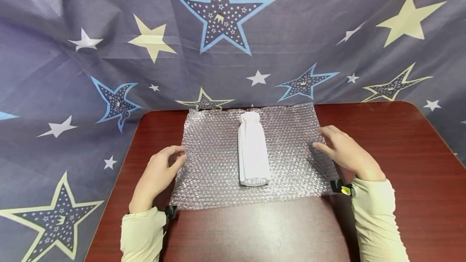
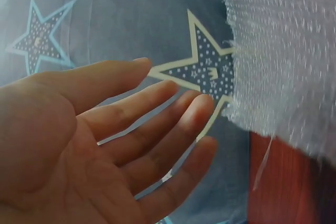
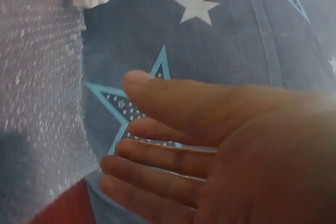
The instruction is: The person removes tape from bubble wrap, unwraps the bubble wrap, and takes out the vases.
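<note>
A sheet of bubble wrap (image 1: 211,161) lies flat on the table. On its middle lies a bottle-shaped thing wrapped in white paper (image 1: 254,148), its narrow neck pointing to the back; the paper hides what is inside. My left hand (image 1: 158,175) is by the left edge of the sheet, fingers loosely bent and holding nothing. By the right edge, my right hand (image 1: 347,153) has its fingers extended, also without anything in it. Both wrist views show a gap between the fingers and the bubble wrap (image 2: 283,61).
The dark red wooden table (image 1: 269,229) has rounded back corners. A grey-blue cloth with stars (image 1: 233,68) hangs right behind it and along the left side. Dark wrist straps (image 1: 342,188) sit at both light sleeves.
</note>
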`<act>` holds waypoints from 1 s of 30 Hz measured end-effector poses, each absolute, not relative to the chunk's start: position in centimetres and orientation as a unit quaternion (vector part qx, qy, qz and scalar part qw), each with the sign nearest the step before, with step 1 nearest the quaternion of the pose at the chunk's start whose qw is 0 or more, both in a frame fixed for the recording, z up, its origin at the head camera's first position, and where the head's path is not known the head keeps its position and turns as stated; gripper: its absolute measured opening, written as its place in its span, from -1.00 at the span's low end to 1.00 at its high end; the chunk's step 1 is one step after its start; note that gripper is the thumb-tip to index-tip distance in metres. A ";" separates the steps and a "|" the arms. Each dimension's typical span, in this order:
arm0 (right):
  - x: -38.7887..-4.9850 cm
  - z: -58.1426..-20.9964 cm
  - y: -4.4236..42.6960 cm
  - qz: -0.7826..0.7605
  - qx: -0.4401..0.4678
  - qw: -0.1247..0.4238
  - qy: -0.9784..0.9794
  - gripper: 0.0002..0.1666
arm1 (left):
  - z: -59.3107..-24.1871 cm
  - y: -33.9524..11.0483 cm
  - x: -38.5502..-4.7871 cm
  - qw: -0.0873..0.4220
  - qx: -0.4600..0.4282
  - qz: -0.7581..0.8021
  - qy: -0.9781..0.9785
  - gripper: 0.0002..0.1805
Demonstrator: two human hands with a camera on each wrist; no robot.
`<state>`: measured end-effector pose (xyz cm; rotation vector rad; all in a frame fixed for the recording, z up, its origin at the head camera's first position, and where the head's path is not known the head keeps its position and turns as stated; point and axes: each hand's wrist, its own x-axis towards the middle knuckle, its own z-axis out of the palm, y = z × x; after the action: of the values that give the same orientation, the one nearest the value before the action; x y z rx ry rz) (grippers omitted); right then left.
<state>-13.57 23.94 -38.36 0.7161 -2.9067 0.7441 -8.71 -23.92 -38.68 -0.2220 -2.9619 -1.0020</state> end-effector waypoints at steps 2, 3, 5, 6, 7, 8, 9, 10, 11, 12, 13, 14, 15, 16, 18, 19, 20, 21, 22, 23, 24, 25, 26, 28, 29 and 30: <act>-13.7 -38.1 23.3 0.250 0.225 0.014 -0.942 -0.49 | -38.8 -23.4 -8.9 0.006 -0.070 -0.325 -0.943 -0.66; -13.8 -38.0 22.9 0.253 0.221 0.006 -0.942 -0.48 | -38.8 -23.2 -9.1 0.007 -0.070 -0.329 -0.942 -0.65; -13.9 -37.9 22.3 0.262 0.216 -0.007 -0.941 -0.46 | -39.0 -22.6 -9.3 0.008 -0.071 -0.339 -0.938 -0.63; -13.9 -37.9 22.0 0.265 0.214 -0.011 -0.940 -0.45 | -39.1 -22.2 -9.5 0.008 -0.073 -0.344 -0.936 -0.63; -13.9 -37.9 21.8 0.268 0.213 -0.015 -0.939 -0.44 | -39.2 -21.9 -9.6 0.007 -0.076 -0.351 -0.933 -0.62; -14.0 -37.9 21.5 0.271 0.212 -0.016 -0.939 -0.43 | -39.2 -21.6 -9.8 0.006 -0.079 -0.357 -0.931 -0.60; -14.0 -37.9 21.3 0.273 0.212 -0.017 -0.938 -0.42 | -39.3 -21.3 -9.9 0.004 -0.080 -0.361 -0.929 -0.60; -14.1 -37.9 21.1 0.277 0.212 -0.019 -0.937 -0.42 | -39.3 -21.1 -10.0 0.001 -0.082 -0.364 -0.928 -0.59; -14.1 -38.0 20.9 0.280 0.210 -0.020 -0.937 -0.41 | -39.4 -20.8 -10.1 -0.001 -0.085 -0.366 -0.927 -0.59; -14.2 -38.0 20.6 0.284 0.210 -0.022 -0.935 -0.41 | -39.4 -20.5 -10.2 -0.003 -0.086 -0.368 -0.926 -0.59; -14.2 -38.0 20.4 0.289 0.210 -0.025 -0.934 -0.41 | -39.5 -20.3 -10.3 -0.005 -0.086 -0.369 -0.925 -0.60; -14.3 -38.1 20.1 0.291 0.211 -0.027 -0.933 -0.41 | -39.5 -20.0 -10.4 -0.007 -0.087 -0.370 -0.925 -0.60; -14.3 -38.1 19.9 0.292 0.212 -0.029 -0.932 -0.41 | -39.6 -19.8 -10.4 -0.010 -0.086 -0.372 -0.924 -0.60; -14.4 -38.2 19.7 0.294 0.211 -0.031 -0.932 -0.42 | -39.6 -19.5 -10.5 -0.011 -0.086 -0.374 -0.923 -0.59; -14.5 -38.3 19.2 0.297 0.209 -0.036 -0.931 -0.43 | -39.7 -18.9 -10.7 -0.012 -0.086 -0.378 -0.922 -0.59; -14.5 -38.3 19.0 0.298 0.207 -0.038 -0.931 -0.43 | -39.7 -18.6 -10.8 -0.013 -0.086 -0.381 -0.920 -0.59; -14.6 -38.4 18.7 0.299 0.206 -0.041 -0.931 -0.43 | -39.8 -18.4 -10.8 -0.013 -0.087 -0.384 -0.919 -0.58; -14.6 -38.4 18.5 0.303 0.205 -0.044 -0.929 -0.43 | -39.8 -18.1 -10.9 -0.013 -0.087 -0.387 -0.918 -0.58; -14.6 -38.4 18.2 0.307 0.205 -0.045 -0.928 -0.43 | -39.8 -17.8 -11.0 -0.012 -0.090 -0.387 -0.918 -0.58; -14.7 -38.4 18.0 0.311 0.205 -0.048 -0.927 -0.41 | -39.8 -17.6 -11.1 -0.012 -0.091 -0.389 -0.917 -0.58; -14.7 -38.5 17.7 0.316 0.203 -0.051 -0.925 -0.40 | -39.9 -17.3 -11.2 -0.012 -0.092 -0.391 -0.916 -0.58; -14.8 -38.5 17.4 0.320 0.203 -0.053 -0.924 -0.39 | -39.9 -17.1 -11.3 -0.013 -0.092 -0.394 -0.915 -0.58; -14.8 -38.6 17.2 0.322 0.204 -0.054 -0.923 -0.38 | -40.0 -16.9 -11.4 -0.013 -0.093 -0.396 -0.913 -0.58; -14.9 -38.8 16.7 0.330 0.201 -0.056 -0.921 -0.36 | -40.2 -16.4 -11.5 -0.016 -0.091 -0.403 -0.910 -0.57; -15.0 -38.9 16.6 0.334 0.198 -0.058 -0.920 -0.36 | -40.3 -16.2 -11.6 -0.019 -0.089 -0.409 -0.908 -0.56; -15.1 -39.0 16.4 0.336 0.196 -0.059 -0.919 -0.35 | -40.4 -16.1 -11.7 -0.021 -0.086 -0.414 -0.906 -0.55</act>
<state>-15.05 16.43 -39.05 0.6390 -3.0016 1.0986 -11.66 -16.05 -40.41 -0.2752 -2.8861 -1.3176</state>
